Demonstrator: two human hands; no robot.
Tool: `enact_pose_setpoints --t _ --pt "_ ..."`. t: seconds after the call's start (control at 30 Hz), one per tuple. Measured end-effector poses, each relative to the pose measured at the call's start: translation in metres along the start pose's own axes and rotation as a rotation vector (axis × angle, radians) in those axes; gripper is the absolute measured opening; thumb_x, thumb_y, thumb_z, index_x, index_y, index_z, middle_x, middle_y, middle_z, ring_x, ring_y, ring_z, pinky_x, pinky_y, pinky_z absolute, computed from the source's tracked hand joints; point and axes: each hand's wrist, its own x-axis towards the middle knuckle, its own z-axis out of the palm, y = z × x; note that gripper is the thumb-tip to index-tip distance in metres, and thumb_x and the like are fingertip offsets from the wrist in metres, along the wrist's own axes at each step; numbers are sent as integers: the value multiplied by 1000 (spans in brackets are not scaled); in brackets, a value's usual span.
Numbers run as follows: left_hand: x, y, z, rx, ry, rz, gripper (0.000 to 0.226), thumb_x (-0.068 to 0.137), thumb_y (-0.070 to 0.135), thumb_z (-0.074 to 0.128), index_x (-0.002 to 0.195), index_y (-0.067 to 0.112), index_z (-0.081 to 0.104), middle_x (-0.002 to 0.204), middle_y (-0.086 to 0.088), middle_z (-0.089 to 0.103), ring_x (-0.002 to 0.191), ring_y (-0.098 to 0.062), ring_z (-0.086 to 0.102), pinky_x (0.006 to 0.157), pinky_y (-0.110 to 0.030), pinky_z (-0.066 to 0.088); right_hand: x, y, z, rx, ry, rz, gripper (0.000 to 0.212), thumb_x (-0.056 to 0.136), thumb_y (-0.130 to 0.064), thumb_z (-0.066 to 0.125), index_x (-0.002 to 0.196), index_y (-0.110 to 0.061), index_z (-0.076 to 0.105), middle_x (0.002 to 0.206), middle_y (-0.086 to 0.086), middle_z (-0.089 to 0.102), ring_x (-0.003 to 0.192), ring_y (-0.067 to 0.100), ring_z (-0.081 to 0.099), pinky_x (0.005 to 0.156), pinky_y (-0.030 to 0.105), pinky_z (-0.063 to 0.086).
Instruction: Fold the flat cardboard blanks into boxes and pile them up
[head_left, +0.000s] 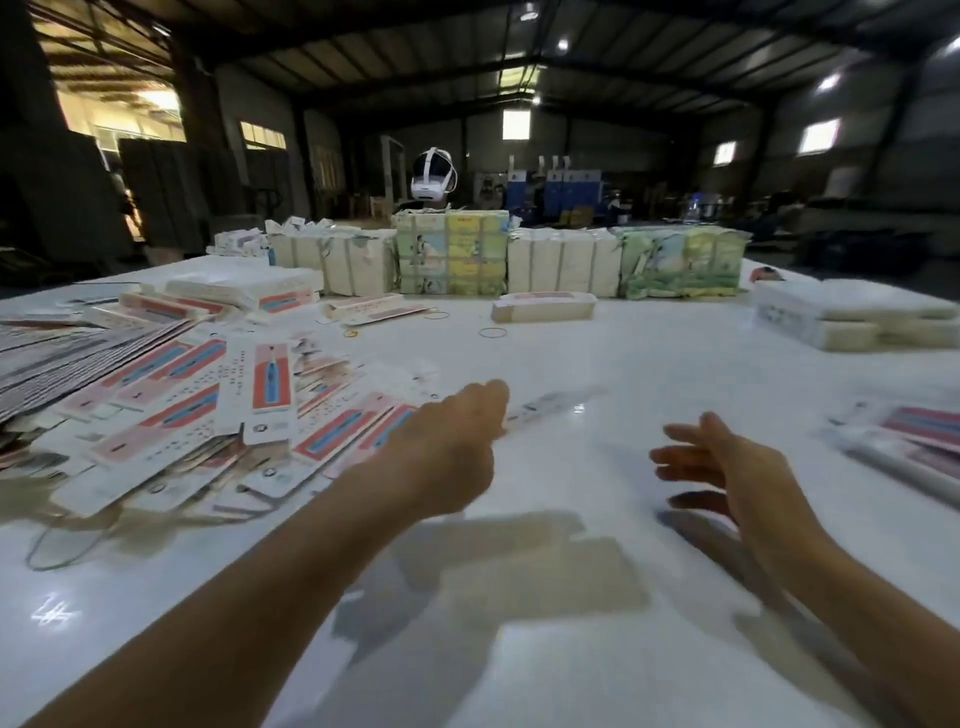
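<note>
Left hand (457, 441): out over the table (597, 649), at the near edge of the loose heap. Seems to pinch a blurred blank (550, 402) btw thumb & fingertips; motion blur, so can't tell for sure.
Right hand (727, 467): fingers spread & relaxed, holding nothing, hanging just above the table, apart from the left.
Flat blanks (208, 410): big messy heap on the left side, pink/blue print, fanned over each other.
Folded boxes (914, 441): a few lying at the far right edge, blurred; looks like the pile, not sure.
Step in hand (my guess): drawing one blank off the heap to start folding.
How to do it well: take one blank only, since they overlap & two may come up together. Bring it to the bare patch btw both hands, let the right hand catch the free end, then squeeze the long edges so the sleeve pops square before tucking flaps.
Risk: dragging may pull neighbours off the heap.
Also there: tied bundles (452, 254) in a row at the back, a white headset (432, 176) behind them, rubber bands (492, 332) on the table, a low stack (852, 317) at back right.
</note>
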Motion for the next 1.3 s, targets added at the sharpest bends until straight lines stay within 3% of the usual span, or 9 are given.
enact_pose_setpoints --t 0.1,0.2,0.33,0.57,0.67,0.83,0.97,1.1,1.3 --pt "1 49 36 206 132 216 26 87 7 42 105 23 32 107 -2 47 77 -17 43 74 -36 37 -1 -12 -6 499 -66 302 42 95 -45 43 99 -7 60 74 16 72 59 27 69 41 32 54" --pt "4 69 67 184 177 224 46 85 33 47 127 21 30 138 -3 33 112 -23 40 97 -38 34 0 -6 -12 444 -37 202 17 95 -7 44 101 -2 60 72 12 72 60 25 70 43 27 53" --pt "5 72 80 41 228 123 88 69 68 49 138 26 15 130 4 38 111 -18 37 97 -38 33 -1 2 -17 245 -38 33 22 93 3 45 98 -9 63 81 8 74 75 26 71 54 28 55" --pt "3 74 78 84 394 34 93 57 59 78 127 6 48 102 -9 58 88 -25 53 71 -35 42 -14 9 -9 -893 311 -862 28 90 -15 50 109 -4 67 110 12 60 102 28 52 84 36 44" --pt "2 77 74 175 390 11 95 57 64 76 126 5 49 101 -10 58 87 -26 54 70 -35 43 -18 13 1 -1156 234 -859 29 87 -21 50 104 -6 68 104 10 63 100 33 54 83 41 41" --pt "-3 77 70 327 320 -4 94 65 75 62 131 13 39 111 -1 53 96 -17 51 77 -29 40 -20 13 13 -718 80 -508 14 87 -21 61 98 -15 66 102 -1 55 101 17 47 88 32 37" --pt "-7 81 67 400 332 54 95 49 65 78 119 4 55 94 -6 60 80 -21 57 66 -32 45 -22 6 9 -211 61 -281 16 79 -9 67 74 -12 52 85 0 62 81 11 63 62 17 47" --pt "-7 82 67 401 403 112 92 42 54 85 112 0 60 87 -10 61 73 -25 58 62 -34 47 -24 2 4 -107 18 -260 19 79 6 64 70 2 47 62 -9 59 65 -3 64 55 17 49" --pt "-8 86 62 534 371 67 86 52 60 79 116 6 58 92 -4 62 78 -18 58 66 -30 46 -29 0 10 -159 -5 -279 25 78 3 62 93 -17 68 83 -7 68 72 -5 63 62 9 47"
